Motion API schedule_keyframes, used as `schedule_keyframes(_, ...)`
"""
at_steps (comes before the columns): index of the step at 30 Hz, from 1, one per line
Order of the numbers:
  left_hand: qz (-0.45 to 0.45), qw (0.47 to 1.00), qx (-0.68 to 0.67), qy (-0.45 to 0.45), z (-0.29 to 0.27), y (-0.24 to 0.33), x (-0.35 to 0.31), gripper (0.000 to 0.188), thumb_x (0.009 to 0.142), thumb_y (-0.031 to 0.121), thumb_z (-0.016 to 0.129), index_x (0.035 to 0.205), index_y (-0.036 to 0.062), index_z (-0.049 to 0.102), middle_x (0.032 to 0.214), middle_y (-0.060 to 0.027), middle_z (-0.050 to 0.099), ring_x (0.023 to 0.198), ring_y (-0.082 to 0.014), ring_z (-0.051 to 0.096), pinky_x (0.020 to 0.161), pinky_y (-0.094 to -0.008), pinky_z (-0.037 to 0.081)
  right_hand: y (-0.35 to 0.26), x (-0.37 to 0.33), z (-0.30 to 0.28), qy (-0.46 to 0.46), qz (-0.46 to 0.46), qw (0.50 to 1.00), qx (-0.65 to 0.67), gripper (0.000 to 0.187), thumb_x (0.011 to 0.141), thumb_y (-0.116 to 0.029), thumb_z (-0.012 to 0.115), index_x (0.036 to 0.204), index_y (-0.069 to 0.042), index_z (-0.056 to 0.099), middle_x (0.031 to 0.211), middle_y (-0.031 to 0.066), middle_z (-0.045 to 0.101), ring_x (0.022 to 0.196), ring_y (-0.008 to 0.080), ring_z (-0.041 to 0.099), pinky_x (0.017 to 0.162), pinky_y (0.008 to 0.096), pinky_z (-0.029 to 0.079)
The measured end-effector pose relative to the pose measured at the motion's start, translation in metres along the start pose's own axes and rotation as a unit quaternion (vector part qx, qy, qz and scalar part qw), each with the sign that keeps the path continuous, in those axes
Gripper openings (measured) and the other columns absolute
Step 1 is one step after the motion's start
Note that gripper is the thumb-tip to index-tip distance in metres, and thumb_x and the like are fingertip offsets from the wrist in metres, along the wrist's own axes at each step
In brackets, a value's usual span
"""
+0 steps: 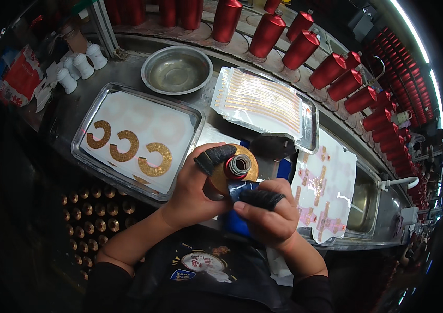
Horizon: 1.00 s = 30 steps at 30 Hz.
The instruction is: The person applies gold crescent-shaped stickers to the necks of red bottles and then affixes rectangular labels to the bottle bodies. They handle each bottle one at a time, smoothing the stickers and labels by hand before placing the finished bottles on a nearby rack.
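Note:
My left hand point(195, 182) is closed round a bottle, its open threaded neck point(240, 164) turned up toward me. A gold decal point(252, 161) covers the shoulder around the red neck base. In my right hand point(273, 214) is pinched a small dark-blue flat scraper point(238, 189), its edge touching the bottle's shoulder below the neck. Black wraps cover a finger on each hand. The bottle's body is mostly hidden by my hands. To the left, a metal tray point(83, 143) bears a white sheet with several gold C-shaped decals point(123, 146).
Behind stand a steel bowl point(177, 70) and a sheet of gold strip decals point(263, 101) on a second tray. At right lies a patterned decal sheet point(320, 182) beside a sink point(363, 203). Red bottles point(268, 34) line a curved conveyor. Several gold-topped pieces point(93, 221) sit below left.

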<state>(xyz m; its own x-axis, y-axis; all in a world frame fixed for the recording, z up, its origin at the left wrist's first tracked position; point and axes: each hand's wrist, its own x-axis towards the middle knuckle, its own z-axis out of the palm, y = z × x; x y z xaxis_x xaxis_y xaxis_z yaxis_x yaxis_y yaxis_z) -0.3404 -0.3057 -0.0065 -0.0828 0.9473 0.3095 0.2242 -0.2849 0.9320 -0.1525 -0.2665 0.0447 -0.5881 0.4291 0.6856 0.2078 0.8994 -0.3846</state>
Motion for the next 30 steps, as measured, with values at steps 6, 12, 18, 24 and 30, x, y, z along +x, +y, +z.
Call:
schedule_keyframes(6,0.082,0.981,0.123,0.122,0.021,-0.013,-0.011,0.076,0.066,0.022,0.089,0.131,0.0057,0.052,0.124,-0.0172,0.053,0.114,-0.0373,0.056,0.095,-0.0452,0.048,-0.01,0.002,0.009,0.086,0.049,0.995,-0.017,0.034,0.065,-0.004,0.079,0.099,-0.009,0.077,0.083,0.0037,0.059,0.089,0.0261,0.063,0.067,0.0362,0.052)
schedule_keyframes(12,0.088,0.981,0.097,0.14,0.026,-0.016,-0.012,0.081,0.065,0.028,0.091,0.13,0.0051,0.05,0.126,-0.0193,0.049,0.123,-0.0401,0.048,0.102,-0.048,0.042,-0.017,-0.003,0.006,0.081,0.041,0.996,0.025,0.03,0.068,0.002,0.079,0.097,-0.008,0.077,0.085,0.0076,0.065,0.08,0.0266,0.063,0.068,0.0347,0.052)
schedule_keyframes(18,0.026,0.99,-0.044,-0.135,-0.022,-0.012,0.01,0.085,0.065,0.018,0.09,0.137,0.008,0.046,0.14,-0.0207,0.045,0.133,-0.0412,0.046,0.108,-0.0444,0.043,-0.012,-0.011,0.009,0.072,0.071,0.995,0.016,0.034,0.067,0.006,0.081,0.097,-0.008,0.075,0.088,0.0077,0.066,0.079,0.0265,0.064,0.068,0.0336,0.052)
schedule_keyframes(24,0.116,0.985,0.123,0.031,0.0,-0.017,-0.003,0.084,0.064,0.021,0.09,0.136,0.0087,0.047,0.124,-0.0165,0.05,0.114,-0.0367,0.055,0.096,-0.0433,0.049,-0.014,-0.006,0.015,0.054,0.059,0.996,0.026,0.033,0.067,0.007,0.081,0.096,-0.008,0.075,0.088,0.0078,0.065,0.08,0.0255,0.063,0.068,0.0333,0.052)
schedule_keyframes(30,0.076,0.993,-0.044,-0.074,-0.008,-0.019,0.009,0.088,0.064,0.024,0.092,0.137,0.0055,0.047,0.133,-0.0182,0.048,0.122,-0.0388,0.054,0.1,-0.0433,0.049,-0.019,-0.004,0.021,0.085,0.106,0.99,0.042,0.034,0.067,0.007,0.081,0.096,-0.008,0.075,0.087,0.008,0.064,0.08,0.0256,0.063,0.068,0.0321,0.051)
